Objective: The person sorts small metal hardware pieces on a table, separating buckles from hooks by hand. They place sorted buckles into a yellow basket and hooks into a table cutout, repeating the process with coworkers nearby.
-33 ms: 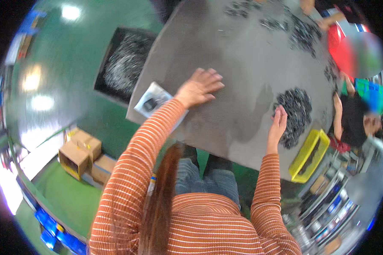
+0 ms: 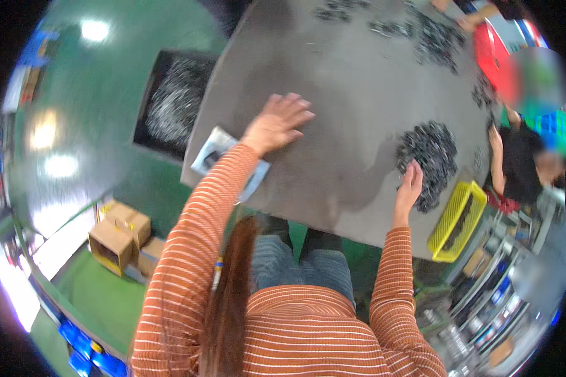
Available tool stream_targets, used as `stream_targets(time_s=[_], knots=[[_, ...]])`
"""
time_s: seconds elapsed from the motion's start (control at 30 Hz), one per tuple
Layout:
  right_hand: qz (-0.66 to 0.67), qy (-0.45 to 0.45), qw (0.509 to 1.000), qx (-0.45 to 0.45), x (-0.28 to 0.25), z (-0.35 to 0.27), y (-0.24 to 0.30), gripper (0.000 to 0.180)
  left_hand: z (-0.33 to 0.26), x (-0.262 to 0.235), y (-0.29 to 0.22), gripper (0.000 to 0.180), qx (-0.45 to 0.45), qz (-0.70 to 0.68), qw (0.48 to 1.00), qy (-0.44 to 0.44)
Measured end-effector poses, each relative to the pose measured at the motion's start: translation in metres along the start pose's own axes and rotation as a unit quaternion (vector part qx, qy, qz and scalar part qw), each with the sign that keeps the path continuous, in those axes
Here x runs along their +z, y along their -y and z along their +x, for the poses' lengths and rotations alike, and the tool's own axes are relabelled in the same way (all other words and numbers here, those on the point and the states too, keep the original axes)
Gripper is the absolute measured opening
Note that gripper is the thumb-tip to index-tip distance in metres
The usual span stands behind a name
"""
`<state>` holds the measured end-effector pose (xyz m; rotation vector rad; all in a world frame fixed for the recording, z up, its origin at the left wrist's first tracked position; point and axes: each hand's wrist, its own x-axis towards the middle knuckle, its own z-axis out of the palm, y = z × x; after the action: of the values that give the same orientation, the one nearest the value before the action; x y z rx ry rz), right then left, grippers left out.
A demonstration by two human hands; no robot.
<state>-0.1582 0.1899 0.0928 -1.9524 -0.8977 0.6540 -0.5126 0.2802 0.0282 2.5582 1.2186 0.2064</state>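
My left hand (image 2: 277, 124) is spread open over the grey tabletop (image 2: 333, 119), palm down, with nothing in it; whether it touches the surface I cannot tell. Under my left forearm lies a pale blue-and-white plastic packet (image 2: 256, 179) with something dark on or in it, partly covered by the sleeve. At the near edge of a heap of small black parts (image 2: 435, 151) is my right hand (image 2: 409, 188). Its fingers are drawn together, and what they hold, if anything, is too small to make out.
A yellow basket (image 2: 443, 242) stands by the right edge. More black parts (image 2: 437, 41) lie at the far right, near other people's hands and a red bin (image 2: 489, 53). Left of the table, a black crate (image 2: 163, 141) holds many small shiny pieces. Cardboard boxes (image 2: 116, 235) sit lower left.
My left hand has moved slightly left over the tabletop, fingers still spread. My right hand stays by the black heap. The whole view has shifted a little.
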Motion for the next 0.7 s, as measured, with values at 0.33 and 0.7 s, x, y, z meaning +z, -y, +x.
stream_targets(time_s=[0.33,0.7], knots=[[-0.166,-0.291,0.931,0.146,-0.154,0.013,-0.181,0.041,0.009,-0.029,0.047,0.045,-0.274,0.190,0.908,-0.253],[-0.132,-0.253,0.958,-0.037,-0.099,0.064,-0.165,0.033,0.173,0.112,-0.280,0.038,-0.061,-0.256,0.951,-0.160]])
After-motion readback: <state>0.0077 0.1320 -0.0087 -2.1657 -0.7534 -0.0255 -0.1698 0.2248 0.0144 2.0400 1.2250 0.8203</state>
